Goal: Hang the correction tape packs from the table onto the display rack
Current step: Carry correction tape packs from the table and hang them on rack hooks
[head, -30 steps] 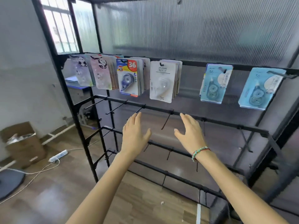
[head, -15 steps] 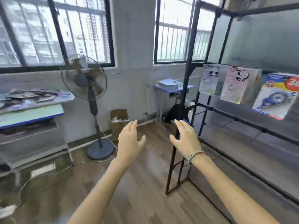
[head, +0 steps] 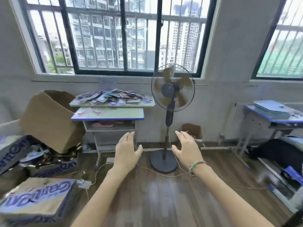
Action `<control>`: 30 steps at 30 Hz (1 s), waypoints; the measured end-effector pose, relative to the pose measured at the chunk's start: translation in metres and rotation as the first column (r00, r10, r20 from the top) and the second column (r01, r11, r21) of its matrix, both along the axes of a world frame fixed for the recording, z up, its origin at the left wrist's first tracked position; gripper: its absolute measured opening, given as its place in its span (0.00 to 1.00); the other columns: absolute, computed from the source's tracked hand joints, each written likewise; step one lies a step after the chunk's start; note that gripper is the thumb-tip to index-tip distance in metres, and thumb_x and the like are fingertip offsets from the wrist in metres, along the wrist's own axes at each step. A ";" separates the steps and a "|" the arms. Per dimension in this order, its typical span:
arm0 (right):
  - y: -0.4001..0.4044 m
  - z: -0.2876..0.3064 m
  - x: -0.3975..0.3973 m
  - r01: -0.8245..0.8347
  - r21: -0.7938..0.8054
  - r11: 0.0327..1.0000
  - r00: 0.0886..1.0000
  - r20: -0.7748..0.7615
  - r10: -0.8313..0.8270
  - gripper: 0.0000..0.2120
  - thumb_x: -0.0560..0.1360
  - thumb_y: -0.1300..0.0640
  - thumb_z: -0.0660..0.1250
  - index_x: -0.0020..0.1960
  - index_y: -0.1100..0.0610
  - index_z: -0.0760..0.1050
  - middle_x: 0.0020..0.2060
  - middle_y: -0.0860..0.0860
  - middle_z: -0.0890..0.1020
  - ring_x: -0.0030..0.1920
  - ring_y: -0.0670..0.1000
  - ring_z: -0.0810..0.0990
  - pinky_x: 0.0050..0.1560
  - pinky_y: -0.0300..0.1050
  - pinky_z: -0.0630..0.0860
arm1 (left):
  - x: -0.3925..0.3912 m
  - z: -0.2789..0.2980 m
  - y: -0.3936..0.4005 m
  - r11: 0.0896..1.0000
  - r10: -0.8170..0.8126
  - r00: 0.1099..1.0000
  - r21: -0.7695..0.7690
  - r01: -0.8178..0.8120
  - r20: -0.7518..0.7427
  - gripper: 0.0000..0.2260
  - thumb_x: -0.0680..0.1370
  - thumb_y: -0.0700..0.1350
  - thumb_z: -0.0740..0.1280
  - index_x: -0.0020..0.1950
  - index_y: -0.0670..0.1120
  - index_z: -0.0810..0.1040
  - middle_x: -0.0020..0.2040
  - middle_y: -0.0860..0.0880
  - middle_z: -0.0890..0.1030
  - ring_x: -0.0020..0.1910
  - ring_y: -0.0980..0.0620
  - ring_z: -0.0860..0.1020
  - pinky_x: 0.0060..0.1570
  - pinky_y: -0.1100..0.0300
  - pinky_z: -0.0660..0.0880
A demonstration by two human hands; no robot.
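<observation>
A heap of correction tape packs [head: 113,97] lies on a board on top of a small table [head: 114,115] under the window, ahead and slightly left. A few more packs [head: 88,112] lie on the table's blue-edged top below the board. My left hand [head: 127,151] and my right hand [head: 186,149] are held out in front of me, well short of the table, fingers relaxed and spread, holding nothing. A beaded bracelet sits on my right wrist. The display rack is out of view.
A standing fan [head: 172,95] with a round base [head: 164,163] stands right of the table; its cord [head: 164,174] trails across the wooden floor. Cardboard boxes [head: 49,122] pile up at left. Another desk [head: 275,115] with papers stands at right.
My view has swung left, away from the display rack to the window wall and the table with the packs. Both hands stay raised and empty.
</observation>
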State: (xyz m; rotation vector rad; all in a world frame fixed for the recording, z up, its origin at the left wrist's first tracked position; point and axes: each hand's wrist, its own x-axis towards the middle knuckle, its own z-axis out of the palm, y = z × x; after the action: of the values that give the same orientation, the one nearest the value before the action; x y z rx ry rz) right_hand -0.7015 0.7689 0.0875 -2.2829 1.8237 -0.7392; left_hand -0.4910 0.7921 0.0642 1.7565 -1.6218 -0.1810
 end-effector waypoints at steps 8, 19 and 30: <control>-0.169 0.011 0.071 -0.125 0.051 0.991 0.991 -0.049 0.128 0.29 0.77 0.51 0.63 0.76 0.55 0.60 0.74 0.55 0.63 0.74 0.54 0.60 0.73 0.45 0.57 | 0.069 0.017 -0.128 0.992 0.126 0.992 0.022 -0.126 -0.014 0.27 0.79 0.48 0.65 0.76 0.43 0.62 0.74 0.44 0.66 0.74 0.47 0.62 0.72 0.51 0.60; -0.347 -0.001 0.169 -0.209 0.110 0.972 0.973 -0.074 0.217 0.28 0.78 0.51 0.63 0.75 0.56 0.59 0.72 0.54 0.65 0.72 0.54 0.62 0.70 0.44 0.60 | 0.164 -0.002 -0.283 0.968 0.236 0.972 0.094 -0.234 -0.016 0.26 0.79 0.47 0.66 0.75 0.42 0.63 0.72 0.44 0.68 0.71 0.47 0.65 0.70 0.55 0.61; -0.540 0.006 0.305 -0.197 0.112 0.974 0.978 -0.049 0.204 0.28 0.76 0.53 0.64 0.74 0.58 0.62 0.70 0.54 0.67 0.70 0.55 0.64 0.70 0.46 0.61 | 0.303 0.006 -0.473 0.967 0.225 0.974 0.129 -0.221 -0.017 0.27 0.78 0.46 0.65 0.75 0.42 0.61 0.72 0.43 0.66 0.70 0.45 0.66 0.68 0.53 0.63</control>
State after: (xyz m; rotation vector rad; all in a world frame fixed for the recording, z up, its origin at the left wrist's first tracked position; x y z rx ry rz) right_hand -0.3963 0.2286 0.0931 -2.3969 1.5820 -0.5341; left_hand -0.1878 0.3188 0.0703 2.0071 -1.4038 -0.2076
